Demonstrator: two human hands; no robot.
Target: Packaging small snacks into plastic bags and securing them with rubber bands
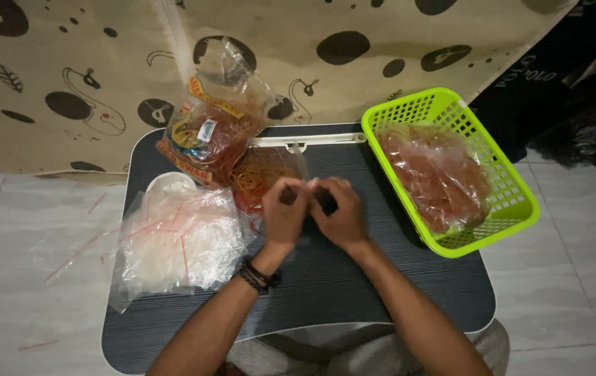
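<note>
Both hands together at the middle of the dark lap table [312, 292]: left hand [285, 217], beaded bracelet on the wrist, fingers curled and pinching something small and clear, apparently a little plastic packet [310, 186], barely visible between the fingertips; right hand [341, 219] likewise closed on the same item from the other side. Just beyond the knuckles, a loose heap of orange rubber bands [259, 179] spilling from an opened printed bag [204, 136]. On the left, touching the table edge, a pile of empty clear plastic bags [176, 240] with red strips, still plentiful. On the right, a lime-green basket [513, 209] already holding a fair layer of filled reddish packets [437, 177]. Judging by that: well underway, not near finished, with many bands and empty bags remaining. Patterned beige cloth [68, 69] behind, pale tile floor [562, 278] around.
</note>
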